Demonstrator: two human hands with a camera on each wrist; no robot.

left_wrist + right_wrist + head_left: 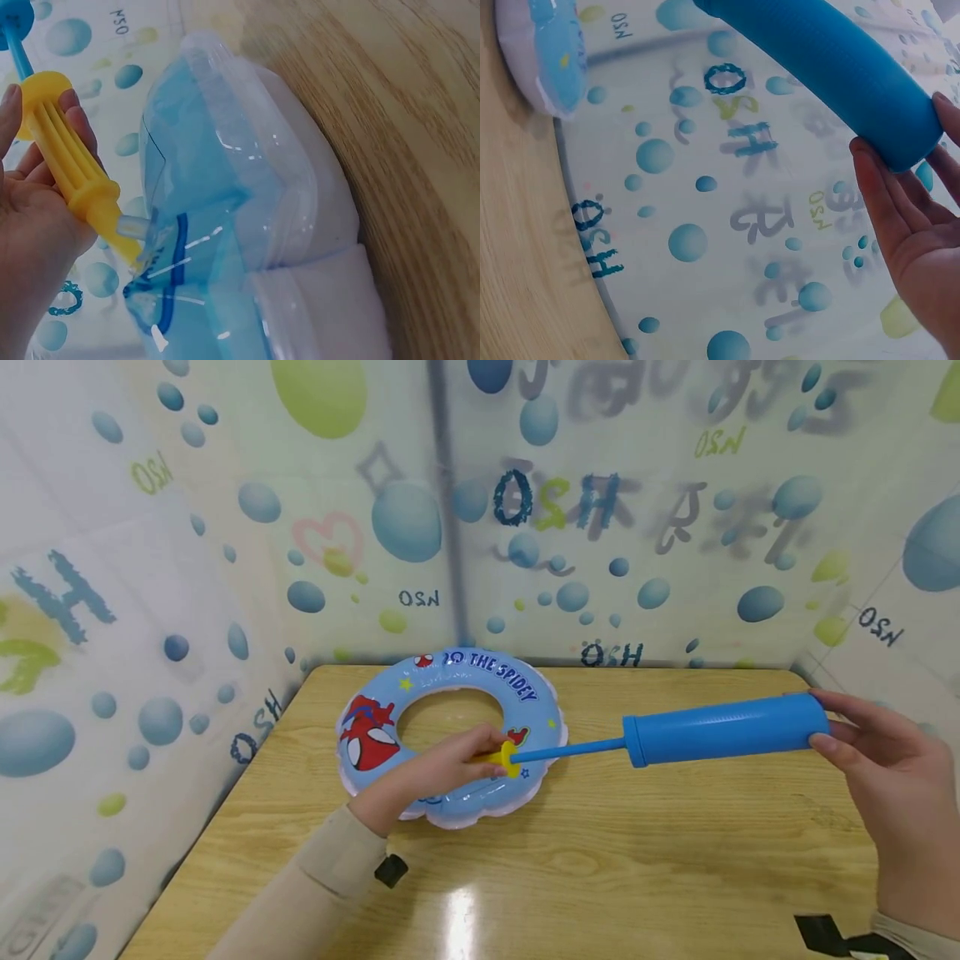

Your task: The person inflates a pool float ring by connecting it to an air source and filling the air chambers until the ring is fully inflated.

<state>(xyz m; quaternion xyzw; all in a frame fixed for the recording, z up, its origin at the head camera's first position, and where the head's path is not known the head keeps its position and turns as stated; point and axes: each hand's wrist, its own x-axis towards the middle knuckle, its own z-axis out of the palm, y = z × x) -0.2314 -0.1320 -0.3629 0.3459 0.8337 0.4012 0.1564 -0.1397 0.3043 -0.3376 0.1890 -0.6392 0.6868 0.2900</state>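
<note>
A blue hand pump [720, 731] is stretched out above the table, its thin blue rod [573, 749] extended from the barrel. My left hand [442, 764] grips the ribbed yellow nozzle end [71, 154] at the rod's tip. In the left wrist view, the narrow tip of that yellow piece overlaps the ring beside a clear valve stub [135, 226]. My right hand [892, 760] holds the far end of the barrel between thumb and fingers. Below the left hand lies an inflated blue swim ring [371, 735] with a red spider character and a wavy white edge.
The wooden table [637, 860] runs back to a wall covering [660, 552] printed with blue and green bubbles and letters. This covering also rises along the left and right sides. Black tabs [391, 870] hang at the sleeve cuffs.
</note>
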